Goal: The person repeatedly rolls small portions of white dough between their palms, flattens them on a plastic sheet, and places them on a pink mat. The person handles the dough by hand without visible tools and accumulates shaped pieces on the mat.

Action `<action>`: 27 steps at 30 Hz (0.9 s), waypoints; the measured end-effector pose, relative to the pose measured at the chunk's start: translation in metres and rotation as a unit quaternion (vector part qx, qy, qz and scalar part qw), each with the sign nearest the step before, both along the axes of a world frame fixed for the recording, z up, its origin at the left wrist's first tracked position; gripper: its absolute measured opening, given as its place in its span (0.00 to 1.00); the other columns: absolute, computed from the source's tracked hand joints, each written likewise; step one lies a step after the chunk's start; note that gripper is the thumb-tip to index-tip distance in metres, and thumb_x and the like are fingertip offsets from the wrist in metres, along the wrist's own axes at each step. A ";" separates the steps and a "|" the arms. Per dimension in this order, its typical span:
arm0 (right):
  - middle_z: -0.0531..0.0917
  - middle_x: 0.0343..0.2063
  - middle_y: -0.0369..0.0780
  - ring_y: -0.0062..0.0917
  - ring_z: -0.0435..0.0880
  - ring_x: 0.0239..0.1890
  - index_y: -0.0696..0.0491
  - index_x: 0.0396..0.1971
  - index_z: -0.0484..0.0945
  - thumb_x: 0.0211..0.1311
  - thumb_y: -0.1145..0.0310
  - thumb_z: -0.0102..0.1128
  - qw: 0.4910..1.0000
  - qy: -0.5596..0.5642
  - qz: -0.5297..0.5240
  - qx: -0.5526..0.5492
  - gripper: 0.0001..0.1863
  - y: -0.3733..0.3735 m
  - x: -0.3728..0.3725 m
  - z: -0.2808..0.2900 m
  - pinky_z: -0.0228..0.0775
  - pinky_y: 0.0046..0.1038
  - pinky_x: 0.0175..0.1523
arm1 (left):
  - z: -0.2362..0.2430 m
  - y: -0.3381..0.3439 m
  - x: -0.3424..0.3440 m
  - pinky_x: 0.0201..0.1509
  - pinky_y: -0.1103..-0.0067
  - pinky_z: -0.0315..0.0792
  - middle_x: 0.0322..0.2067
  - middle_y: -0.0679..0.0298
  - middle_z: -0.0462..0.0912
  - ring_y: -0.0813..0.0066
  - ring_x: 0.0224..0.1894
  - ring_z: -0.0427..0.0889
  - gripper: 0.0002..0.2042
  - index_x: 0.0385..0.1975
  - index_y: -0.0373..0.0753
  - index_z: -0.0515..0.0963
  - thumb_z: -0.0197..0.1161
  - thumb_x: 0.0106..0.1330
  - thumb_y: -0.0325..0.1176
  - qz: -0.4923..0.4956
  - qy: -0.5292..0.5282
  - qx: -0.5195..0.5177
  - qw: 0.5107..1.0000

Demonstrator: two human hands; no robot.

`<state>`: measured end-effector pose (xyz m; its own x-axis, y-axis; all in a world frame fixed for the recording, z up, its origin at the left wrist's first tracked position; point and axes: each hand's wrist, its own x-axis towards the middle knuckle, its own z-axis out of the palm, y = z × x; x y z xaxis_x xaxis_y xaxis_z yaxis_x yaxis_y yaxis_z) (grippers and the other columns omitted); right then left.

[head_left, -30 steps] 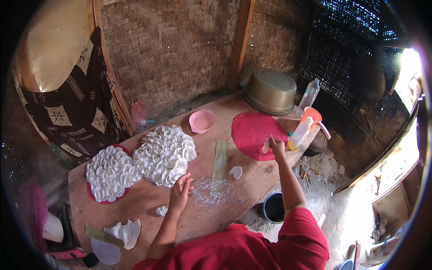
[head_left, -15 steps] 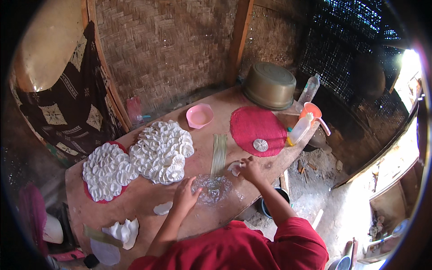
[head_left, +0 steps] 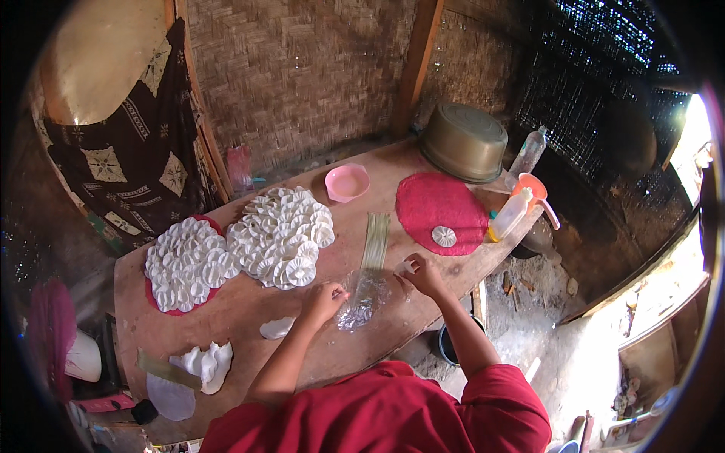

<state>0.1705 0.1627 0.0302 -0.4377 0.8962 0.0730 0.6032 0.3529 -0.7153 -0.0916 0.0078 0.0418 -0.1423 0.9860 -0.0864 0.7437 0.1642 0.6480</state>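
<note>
My left hand [head_left: 325, 302] is closed at the left edge of a crinkled clear plastic sheet [head_left: 359, 313] and appears to pinch it. A small white piece of dough [head_left: 408, 267] is held in the closed fingers of my right hand [head_left: 424, 276], just right of the plastic. Under the plastic and beyond it runs a greenish woven strip [head_left: 375, 238]. One ridged white dough disc [head_left: 444, 236] lies on a round red mat [head_left: 430, 200] farther off. Left of my left hand rests a white dough lump [head_left: 277, 328].
Two heaps of ridged white discs [head_left: 281, 238] cover the table's left half. Larger dough pieces [head_left: 208, 364] lie near left. Along the back are a pink bowl [head_left: 347, 183] and a big metal pot [head_left: 463, 143]. Bottles [head_left: 510, 214] and an orange funnel [head_left: 533, 186] stand at the right edge.
My left hand has closed at the plastic's edge, where its fingers were spread before. The plastic has shifted and bunched. My right hand still holds the dough, and the whole view has tilted slightly.
</note>
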 end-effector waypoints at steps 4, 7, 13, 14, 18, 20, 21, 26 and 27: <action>0.83 0.39 0.43 0.28 0.82 0.37 0.58 0.47 0.76 0.63 0.50 0.57 0.958 0.194 0.001 -0.210 0.25 -0.001 0.006 -0.005 0.72 0.29 0.39 | 0.032 -0.005 -0.002 0.40 0.87 0.67 0.31 0.74 0.78 0.88 0.33 0.72 0.08 0.35 0.36 0.79 0.61 0.67 0.34 0.007 -0.431 0.056 0.901; 0.82 0.41 0.42 0.27 0.80 0.38 0.60 0.51 0.73 0.64 0.34 0.41 0.764 0.386 0.073 -0.511 0.40 -0.016 -0.001 0.003 0.70 0.27 0.40 | 0.051 -0.006 -0.002 0.39 0.87 0.67 0.29 0.75 0.78 0.87 0.33 0.73 0.08 0.36 0.36 0.79 0.62 0.66 0.34 0.062 -0.471 0.183 0.861; 0.77 0.48 0.44 0.29 0.73 0.46 0.63 0.56 0.69 0.45 0.15 0.26 0.654 0.365 0.190 -0.635 0.63 -0.066 -0.043 0.030 0.64 0.27 0.49 | 0.052 -0.001 0.008 0.45 0.86 0.69 0.34 0.70 0.79 0.87 0.37 0.75 0.07 0.37 0.34 0.77 0.60 0.67 0.32 0.165 -0.505 0.312 0.788; 0.77 0.48 0.43 0.28 0.73 0.45 0.63 0.56 0.69 0.45 0.15 0.26 0.653 0.365 0.198 -0.634 0.63 -0.071 -0.050 0.034 0.64 0.27 0.48 | 0.050 0.000 0.012 0.45 0.86 0.68 0.34 0.71 0.79 0.87 0.37 0.74 0.07 0.36 0.35 0.77 0.60 0.68 0.32 0.177 -0.504 0.315 0.784; 0.77 0.48 0.38 0.24 0.74 0.47 0.58 0.54 0.70 0.62 0.32 0.41 0.727 0.362 0.201 -0.547 0.42 -0.071 -0.076 0.050 0.64 0.27 0.49 | 0.039 -0.006 0.034 0.43 0.86 0.69 0.34 0.69 0.79 0.87 0.37 0.75 0.07 0.37 0.35 0.77 0.61 0.68 0.33 0.176 -0.431 0.287 0.837; 0.78 0.46 0.33 0.19 0.76 0.45 0.54 0.54 0.70 0.66 0.55 0.57 0.796 0.363 0.167 -0.456 0.23 -0.058 -0.082 0.057 0.67 0.25 0.47 | 0.035 -0.013 0.048 0.40 0.85 0.70 0.34 0.67 0.80 0.85 0.36 0.75 0.09 0.38 0.33 0.77 0.62 0.67 0.33 0.153 -0.405 0.316 0.844; 0.78 0.46 0.33 0.19 0.76 0.45 0.53 0.54 0.70 0.66 0.56 0.58 0.814 0.350 0.148 -0.440 0.23 -0.049 -0.083 0.061 0.68 0.24 0.47 | 0.032 -0.015 0.054 0.38 0.85 0.71 0.34 0.65 0.80 0.84 0.35 0.76 0.10 0.39 0.32 0.77 0.62 0.66 0.33 0.122 -0.403 0.356 0.834; 0.81 0.42 0.35 0.20 0.79 0.44 0.54 0.55 0.71 0.63 0.61 0.60 0.936 0.131 0.175 -0.277 0.22 0.005 -0.072 0.054 0.71 0.26 0.46 | 0.008 -0.031 0.059 0.54 0.71 0.71 0.43 0.51 0.80 0.59 0.45 0.80 0.21 0.47 0.31 0.74 0.65 0.60 0.39 -0.093 -0.012 0.306 0.947; 0.82 0.41 0.36 0.22 0.80 0.43 0.55 0.54 0.72 0.62 0.62 0.61 0.960 0.020 0.163 -0.229 0.22 0.011 -0.071 0.046 0.71 0.26 0.45 | 0.001 -0.031 0.061 0.56 0.69 0.69 0.45 0.49 0.79 0.56 0.48 0.78 0.23 0.48 0.31 0.74 0.65 0.60 0.41 -0.098 0.017 0.279 0.955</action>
<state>0.0994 0.1741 0.0763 -0.7052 0.6545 -0.2727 0.4825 0.1613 -0.8609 -0.0301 -0.0233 0.0425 0.0562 0.8857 0.4608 0.7469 -0.3436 0.5694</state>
